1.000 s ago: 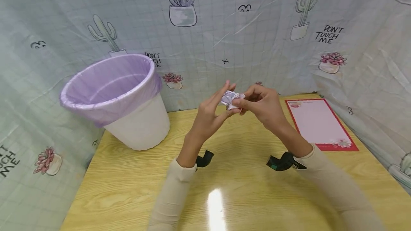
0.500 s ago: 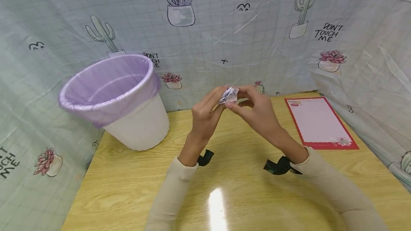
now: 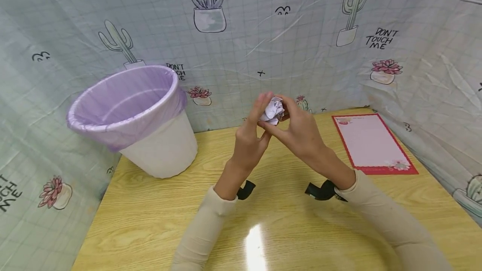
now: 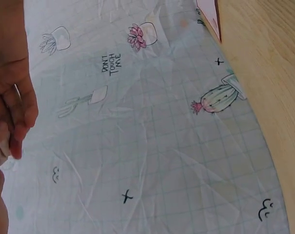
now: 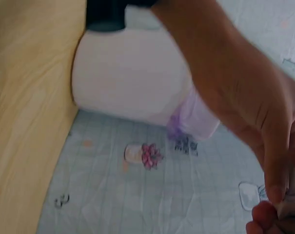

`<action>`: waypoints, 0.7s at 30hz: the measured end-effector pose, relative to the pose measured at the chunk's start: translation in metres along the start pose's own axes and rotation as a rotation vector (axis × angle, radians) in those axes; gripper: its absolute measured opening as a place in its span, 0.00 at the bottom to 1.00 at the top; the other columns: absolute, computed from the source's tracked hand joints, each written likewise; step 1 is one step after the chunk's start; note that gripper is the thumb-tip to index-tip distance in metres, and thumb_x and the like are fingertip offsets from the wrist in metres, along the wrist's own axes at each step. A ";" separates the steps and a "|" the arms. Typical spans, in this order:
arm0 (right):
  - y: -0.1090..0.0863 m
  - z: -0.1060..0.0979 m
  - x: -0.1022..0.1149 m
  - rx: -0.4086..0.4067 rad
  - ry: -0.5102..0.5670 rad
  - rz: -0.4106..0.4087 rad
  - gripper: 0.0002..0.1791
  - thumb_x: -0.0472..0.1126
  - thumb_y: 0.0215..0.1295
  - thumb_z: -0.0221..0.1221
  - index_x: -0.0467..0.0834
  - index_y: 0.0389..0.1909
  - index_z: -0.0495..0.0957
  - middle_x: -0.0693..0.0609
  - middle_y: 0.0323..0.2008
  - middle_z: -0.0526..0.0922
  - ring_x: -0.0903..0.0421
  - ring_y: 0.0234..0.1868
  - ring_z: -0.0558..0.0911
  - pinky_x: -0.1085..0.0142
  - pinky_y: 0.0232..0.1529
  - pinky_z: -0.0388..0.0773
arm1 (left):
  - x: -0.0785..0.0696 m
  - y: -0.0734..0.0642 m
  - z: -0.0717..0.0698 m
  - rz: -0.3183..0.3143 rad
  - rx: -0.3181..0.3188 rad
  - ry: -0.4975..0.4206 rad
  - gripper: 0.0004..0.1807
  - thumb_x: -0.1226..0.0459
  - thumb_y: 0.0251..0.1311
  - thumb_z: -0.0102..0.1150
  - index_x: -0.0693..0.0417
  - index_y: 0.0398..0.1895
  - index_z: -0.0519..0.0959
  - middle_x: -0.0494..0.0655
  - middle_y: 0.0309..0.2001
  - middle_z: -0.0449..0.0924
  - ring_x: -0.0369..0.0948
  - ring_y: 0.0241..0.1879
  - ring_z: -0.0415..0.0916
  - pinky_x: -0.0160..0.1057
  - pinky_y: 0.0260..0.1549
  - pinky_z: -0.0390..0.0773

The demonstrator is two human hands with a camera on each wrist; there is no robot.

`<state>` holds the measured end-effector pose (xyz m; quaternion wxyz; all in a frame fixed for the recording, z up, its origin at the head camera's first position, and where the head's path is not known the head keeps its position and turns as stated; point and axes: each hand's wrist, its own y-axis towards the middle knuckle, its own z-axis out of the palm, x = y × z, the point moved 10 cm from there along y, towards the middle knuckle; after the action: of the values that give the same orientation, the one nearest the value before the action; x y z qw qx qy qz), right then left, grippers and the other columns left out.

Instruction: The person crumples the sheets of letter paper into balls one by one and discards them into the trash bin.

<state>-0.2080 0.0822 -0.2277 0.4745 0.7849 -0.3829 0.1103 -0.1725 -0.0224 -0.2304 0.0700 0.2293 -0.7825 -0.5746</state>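
A crumpled ball of white paper [image 3: 273, 111] is held up above the table between both hands. My left hand [image 3: 250, 141] grips it from the left, with fingers over its far side and the thumb below. From the right, my right hand [image 3: 303, 131] holds the same ball with curled fingers and the thumb at its near side. In the left wrist view only a bit of the paper ball [image 4: 0, 152] shows at the left edge. The right wrist view has the right hand [image 5: 264, 117] at the right, the paper mostly hidden.
A white bin [image 3: 163, 147] lined with a purple bag [image 3: 132, 126] stands on the wooden table [image 3: 158, 216] at the left. A red-bordered sheet [image 3: 374, 143] lies at the right. A patterned curtain [image 3: 241, 49] hangs behind and at the sides.
The hands have turned and squeezed the paper between them, and it looks rounder now. The left fingers have shifted from folded over it to more upright beside it. Bin and sheet stay put.
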 end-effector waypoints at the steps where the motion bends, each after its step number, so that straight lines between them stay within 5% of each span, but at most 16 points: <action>1: -0.001 -0.001 0.000 -0.003 -0.022 -0.027 0.35 0.41 0.58 0.75 0.31 0.61 0.72 0.42 0.41 0.84 0.49 0.37 0.84 0.59 0.36 0.82 | 0.001 0.000 0.002 -0.008 0.022 -0.024 0.53 0.79 0.63 0.62 0.43 0.83 0.43 0.60 0.68 0.72 0.48 0.68 0.71 0.37 0.54 0.80; 9: -0.008 -0.010 0.007 -0.038 -0.157 -0.305 0.30 0.39 0.54 0.77 0.30 0.53 0.76 0.42 0.34 0.84 0.49 0.31 0.84 0.59 0.28 0.82 | 0.007 -0.005 0.011 -0.017 0.236 -0.281 0.55 0.78 0.62 0.62 0.43 0.84 0.39 0.61 0.75 0.61 0.50 0.74 0.62 0.45 0.65 0.72; 13: -0.010 -0.011 0.005 -0.010 -0.165 -0.369 0.29 0.36 0.53 0.76 0.29 0.53 0.76 0.40 0.35 0.85 0.49 0.32 0.84 0.59 0.29 0.83 | 0.013 -0.008 0.012 -0.051 0.326 -0.465 0.50 0.80 0.62 0.57 0.50 0.83 0.44 0.62 0.77 0.56 0.53 0.75 0.58 0.50 0.71 0.65; 16: -0.011 -0.012 0.003 0.017 -0.147 -0.390 0.27 0.35 0.53 0.75 0.30 0.53 0.78 0.40 0.37 0.86 0.47 0.35 0.86 0.56 0.33 0.84 | 0.022 -0.010 0.013 -0.157 0.336 -0.599 0.41 0.80 0.67 0.54 0.61 0.80 0.51 0.64 0.76 0.57 0.56 0.75 0.58 0.52 0.71 0.64; 21: -0.013 -0.011 0.001 0.069 -0.051 -0.406 0.29 0.32 0.49 0.76 0.30 0.54 0.81 0.41 0.40 0.89 0.51 0.33 0.87 0.60 0.31 0.84 | 0.050 -0.021 0.022 -0.488 0.330 -0.754 0.28 0.68 0.73 0.57 0.65 0.73 0.65 0.59 0.72 0.67 0.55 0.67 0.71 0.51 0.61 0.76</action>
<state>-0.1961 0.0936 -0.2296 0.4499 0.8643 -0.2248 0.0054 -0.2190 -0.0301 -0.2649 -0.3932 0.1901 -0.7575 -0.4853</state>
